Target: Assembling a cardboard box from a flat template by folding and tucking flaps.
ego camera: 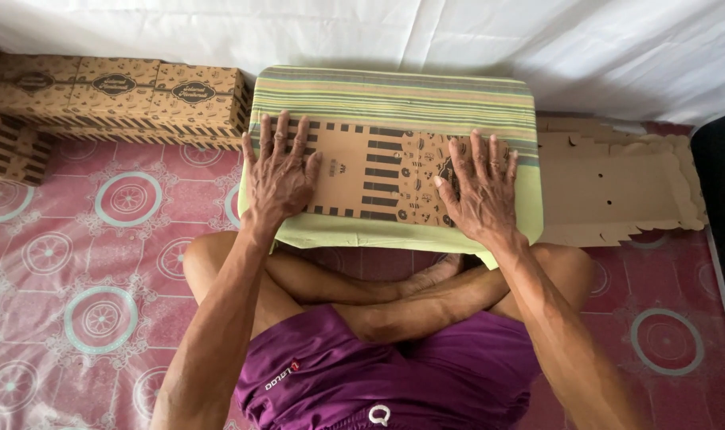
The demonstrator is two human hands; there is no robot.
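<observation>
Pink patterned floor mat [99, 263], white cloth [538, 40] hanging behind, striped green cushion [394, 95] at centre. Flat printed cardboard sheet [378, 171] lying on cushion, inside its edges; left hand [279, 175] and right hand [478, 187] pressed flat on sheet's two ends, fingers spread, grip open, nothing clasped. Folded boxes [115, 91] stacked far left, plain cardboard blanks [617, 187] just right of cushion; free mat on both flanks.

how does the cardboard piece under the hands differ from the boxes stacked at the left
The cardboard piece lies flat and unfolded on the striped cushion, with the left hand and right hand pressing on it; the boxes are folded into closed shapes. The piece rests alone on the cushion; the boxes stand in a row on the patterned mat. Both are brown cardboard with dark printed patterns.
</observation>
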